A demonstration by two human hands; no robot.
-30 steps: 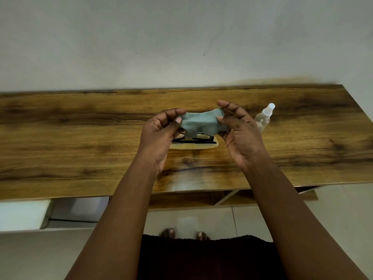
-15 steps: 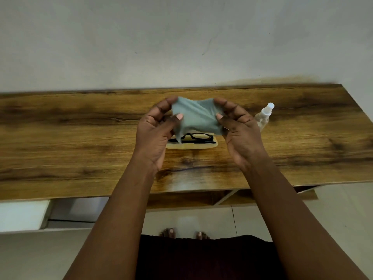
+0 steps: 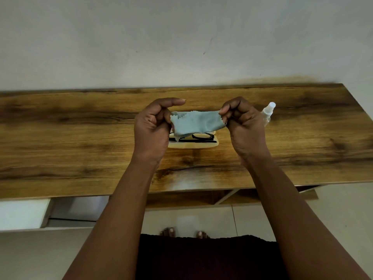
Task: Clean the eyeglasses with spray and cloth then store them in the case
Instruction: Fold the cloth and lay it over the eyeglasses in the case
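Since half a second ago, hands spread apart; pale blue microfibre cloth point(image 3: 196, 123) now stretched flat. Left hand point(image 3: 151, 128) pinches one end, right hand point(image 3: 245, 126) the other. Black-framed eyeglasses point(image 3: 198, 137) lie beneath on tan case point(image 3: 192, 145), long axis nine-to-three, left hand seemingly nearer. Clear spray bottle point(image 3: 267, 113) at three o'clock on wooden table point(image 3: 80, 138).

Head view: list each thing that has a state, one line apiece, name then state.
Cloth: stretched flat between both hands, above the table.
Left hand: pinches the cloth's left edge.
Right hand: pinches the cloth's right edge.
Glasses: folded, lying on the case, partly hidden by the cloth.
Case: on the table under the glasses; open or shut unclear.
Spray bottle: upright on the table, untouched.
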